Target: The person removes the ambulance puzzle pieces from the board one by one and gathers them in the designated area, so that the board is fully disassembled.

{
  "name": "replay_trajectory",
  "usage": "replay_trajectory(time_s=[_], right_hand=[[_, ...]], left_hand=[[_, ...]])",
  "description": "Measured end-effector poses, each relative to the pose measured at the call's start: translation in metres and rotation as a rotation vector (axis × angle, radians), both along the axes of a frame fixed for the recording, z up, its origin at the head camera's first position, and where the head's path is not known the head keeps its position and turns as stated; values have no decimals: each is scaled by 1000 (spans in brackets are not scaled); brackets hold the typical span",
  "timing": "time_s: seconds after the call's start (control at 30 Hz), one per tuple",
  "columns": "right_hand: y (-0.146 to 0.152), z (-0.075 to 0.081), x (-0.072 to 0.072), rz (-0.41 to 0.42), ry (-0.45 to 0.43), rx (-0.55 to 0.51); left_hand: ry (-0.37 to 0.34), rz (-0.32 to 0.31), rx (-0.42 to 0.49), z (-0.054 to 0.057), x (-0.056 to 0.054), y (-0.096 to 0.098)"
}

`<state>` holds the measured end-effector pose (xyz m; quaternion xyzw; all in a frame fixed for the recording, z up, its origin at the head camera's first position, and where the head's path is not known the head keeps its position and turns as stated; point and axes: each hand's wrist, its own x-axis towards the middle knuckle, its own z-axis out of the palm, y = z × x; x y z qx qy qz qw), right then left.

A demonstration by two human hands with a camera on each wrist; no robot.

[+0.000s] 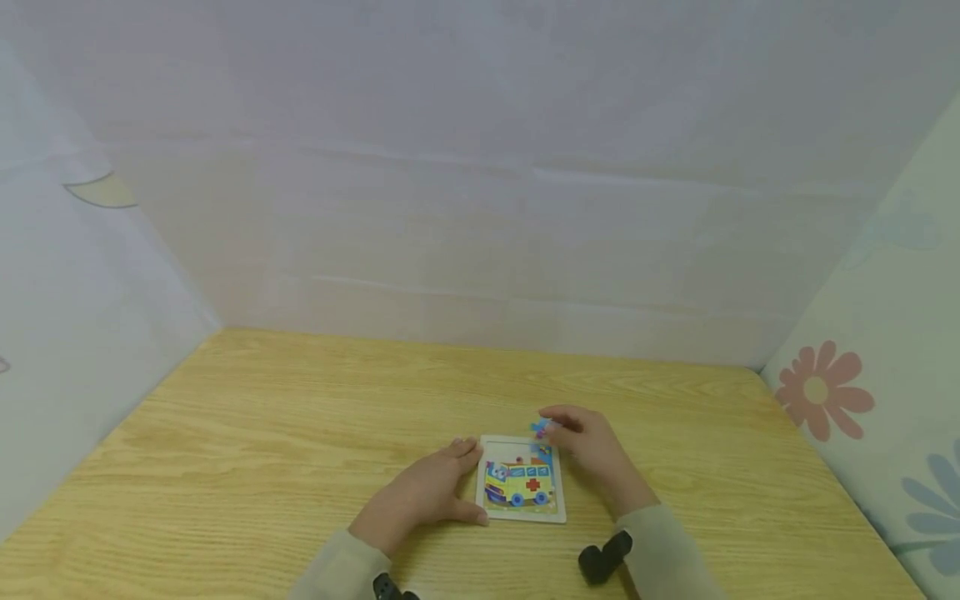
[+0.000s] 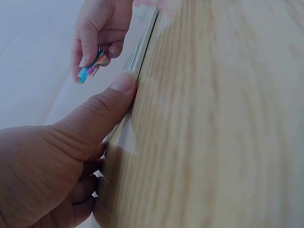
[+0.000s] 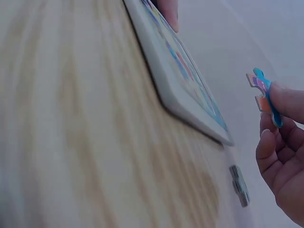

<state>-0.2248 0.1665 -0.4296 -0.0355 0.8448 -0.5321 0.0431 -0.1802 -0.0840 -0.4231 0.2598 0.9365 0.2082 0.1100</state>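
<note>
While the left hand (image 1: 427, 492) lies spread along the near-left side of the puzzle board (image 1: 527, 517), thumb and fingers apart and touching its rim, the right hand (image 1: 592, 442) pinches a small puzzle piece (image 1: 538, 427) just beyond the board's far right corner, lifted off the surface (image 1: 315, 433). The board lies flat, its picture filled except for a pale gap toward its far left. The pinch takes only one end of the piece, so it might twist or slip if the thumb slid. Turned wrongly, its tabs could catch on neighbouring pieces and pop them loose; pressing hard could skid the board if the left hand eased off. A loose object (image 3: 239, 185) near the board, too blurred to identify, might get knocked by the right hand.
</note>
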Motion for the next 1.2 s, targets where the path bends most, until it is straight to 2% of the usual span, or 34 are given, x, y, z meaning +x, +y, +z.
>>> replay_trajectory(time_s=[0.17, 0.47, 0.7, 0.93, 1.2], right_hand=[[12, 4, 3, -11, 7, 52], [35, 6, 10, -6, 17, 37], [50, 4, 13, -53, -51, -5], [62, 7, 13, -79, -18, 61], [74, 5, 13, -58, -2, 125]], left_hand=[[4, -4, -1, 1, 0, 1], [-7, -2, -4, -2, -1, 0], [-8, -6, 4, -3, -1, -1], [-9, -7, 13, -3, -1, -1], [-9, -14, 13, -3, -1, -1]])
